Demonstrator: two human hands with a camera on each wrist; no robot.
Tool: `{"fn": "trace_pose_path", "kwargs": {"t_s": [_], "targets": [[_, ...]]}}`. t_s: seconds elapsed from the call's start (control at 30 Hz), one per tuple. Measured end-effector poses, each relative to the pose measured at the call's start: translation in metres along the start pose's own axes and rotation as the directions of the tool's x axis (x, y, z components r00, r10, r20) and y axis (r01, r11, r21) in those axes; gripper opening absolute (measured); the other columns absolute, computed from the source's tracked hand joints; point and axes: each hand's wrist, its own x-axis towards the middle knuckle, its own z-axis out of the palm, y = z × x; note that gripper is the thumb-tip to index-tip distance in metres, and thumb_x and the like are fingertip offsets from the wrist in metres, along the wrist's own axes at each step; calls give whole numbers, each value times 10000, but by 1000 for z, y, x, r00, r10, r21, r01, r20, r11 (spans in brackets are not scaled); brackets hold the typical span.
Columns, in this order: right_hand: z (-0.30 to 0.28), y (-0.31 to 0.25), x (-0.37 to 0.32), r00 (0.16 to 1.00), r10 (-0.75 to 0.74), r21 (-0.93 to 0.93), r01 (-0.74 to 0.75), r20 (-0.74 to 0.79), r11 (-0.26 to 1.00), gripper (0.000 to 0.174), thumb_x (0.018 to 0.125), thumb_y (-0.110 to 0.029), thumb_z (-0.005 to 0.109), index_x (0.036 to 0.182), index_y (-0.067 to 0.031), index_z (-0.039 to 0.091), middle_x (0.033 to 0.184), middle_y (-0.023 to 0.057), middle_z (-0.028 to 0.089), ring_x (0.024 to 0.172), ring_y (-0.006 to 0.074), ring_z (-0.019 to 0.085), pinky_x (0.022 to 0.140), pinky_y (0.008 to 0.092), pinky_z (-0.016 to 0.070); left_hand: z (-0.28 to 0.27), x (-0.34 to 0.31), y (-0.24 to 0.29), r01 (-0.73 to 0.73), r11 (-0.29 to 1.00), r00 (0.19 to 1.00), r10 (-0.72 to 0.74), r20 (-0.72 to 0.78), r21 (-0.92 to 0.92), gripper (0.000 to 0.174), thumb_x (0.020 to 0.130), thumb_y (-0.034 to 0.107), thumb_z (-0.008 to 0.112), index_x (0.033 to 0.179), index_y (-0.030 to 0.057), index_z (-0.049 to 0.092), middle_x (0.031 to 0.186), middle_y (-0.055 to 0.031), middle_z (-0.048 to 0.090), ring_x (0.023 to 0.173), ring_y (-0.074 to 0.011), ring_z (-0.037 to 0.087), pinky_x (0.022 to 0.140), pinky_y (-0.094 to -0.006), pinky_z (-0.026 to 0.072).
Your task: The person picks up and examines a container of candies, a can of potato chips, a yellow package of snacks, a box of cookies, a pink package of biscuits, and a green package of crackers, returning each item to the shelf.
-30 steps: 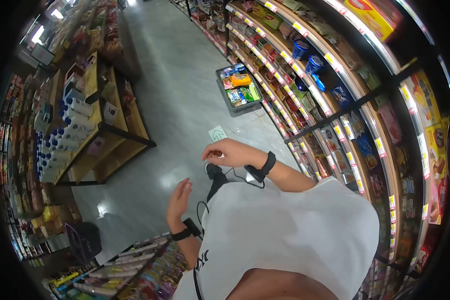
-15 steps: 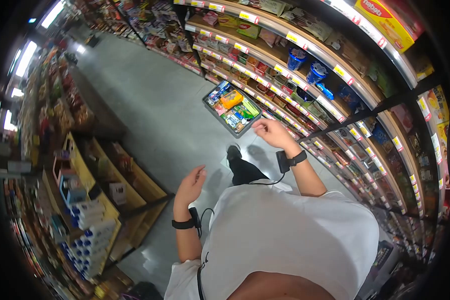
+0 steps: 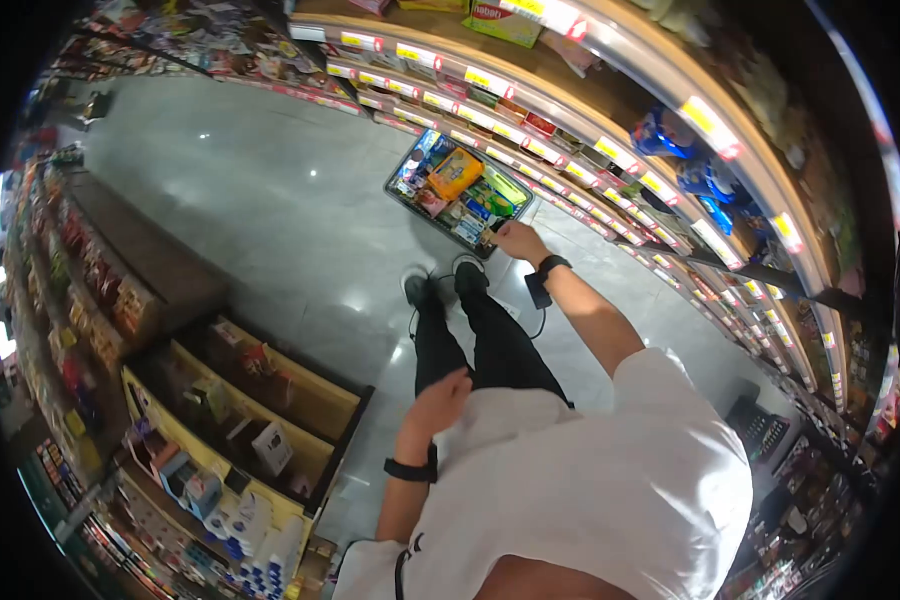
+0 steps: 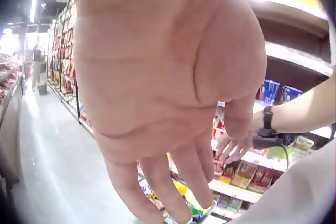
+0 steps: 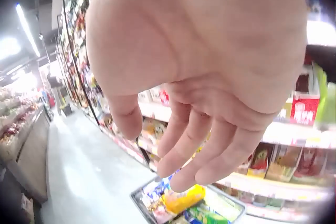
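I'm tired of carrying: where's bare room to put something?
Shiny grey floor is bare between the black plastic basket and pale wooden display unit, and between the right forearm and price-tagged shelves. The basket is crowded with colourful packets.

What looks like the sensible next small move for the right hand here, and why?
Probably lower the right hand towards the near rim of the basket. The hand looks empty, fingers loosely bent, above that side; the basket sits on the floor, filled with packages.
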Motion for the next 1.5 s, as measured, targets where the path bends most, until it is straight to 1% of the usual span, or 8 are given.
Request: {"fn": "trace_pose_path", "kwargs": {"t_s": [0.13,0.27,0.47,0.73,0.8,0.93,1.1,1.5], "targets": [[71,43,56,918,374,-6,-377,131,926,644,840,-580,701,1042,30,738,998,208,771,979,341,743,861,445,573,13,30,-22,195,934,914,-284,290,300,608,1021,533,494,1410,83,618,1171,-285,711,1095,-488,680,992,-536,535],[128,72,97,905,417,-85,-410,88,908,798,821,-556,707,1256,103,591,1133,285,730,1088,406,715,971,448,553,25,45,-60,158,939,895,-267,356,306,572,1013,519,507,1340,75,658,1000,-256,742,962,-457,720,837,-575,576],[238,119,215,815,576,315,-563,60,764,1130,763,-496,840,1474,138,231,1401,330,573,1298,400,607,1085,423,490,8,94,-77,129,930,847,-283,450,343,474,999,479,573,982,29,720,816,-211,710,813,-408,719,695,-547,563],[287,120,295,476,879,250,-855,35,453,1483,592,-665,893,1559,115,84,1605,295,287,1491,367,376,1190,405,412,11,104,-99,24,912,887,-208,413,409,525,984,513,598,760,49,697,709,-129,669,742,-334,684,679,-494,538],[270,111,279,482,867,399,-825,128,400,1550,611,-577,925,1611,72,-67,1639,353,199,1527,428,303,1218,449,371,12,100,-99,-69,905,902,-124,414,420,547,982,523,597,738,45,698,713,-121,666,758,-323,683,690,-487,540],[224,97,212,762,647,330,-618,28,714,1543,616,-504,940,1618,42,-99,1588,436,234,1463,509,378,1207,472,380,2,81,-91,-126,890,919,-62,390,439,555,983,527,586,770,31,714,752,-138,696,818,-334,702,705,-482,543],[150,61,110,733,678,154,-678,61,719,1502,613,-486,933,1646,-105,-89,1598,366,263,1392,535,457,1149,541,438,-25,57,-72,-253,830,910,30,413,497,488,975,479,589,792,56,749,808,-139,743,810,-351,726,747,-477,547],[43,-53,-64,831,552,296,-511,-69,807,1527,558,-512,928,1627,-45,-57,1453,397,410,1352,488,505,1142,446,459,-95,51,-21,-339,718,892,39,451,608,569,1030,475,427,907,56,792,937,-186,774,940,-398,741,857,-536,543]]}}
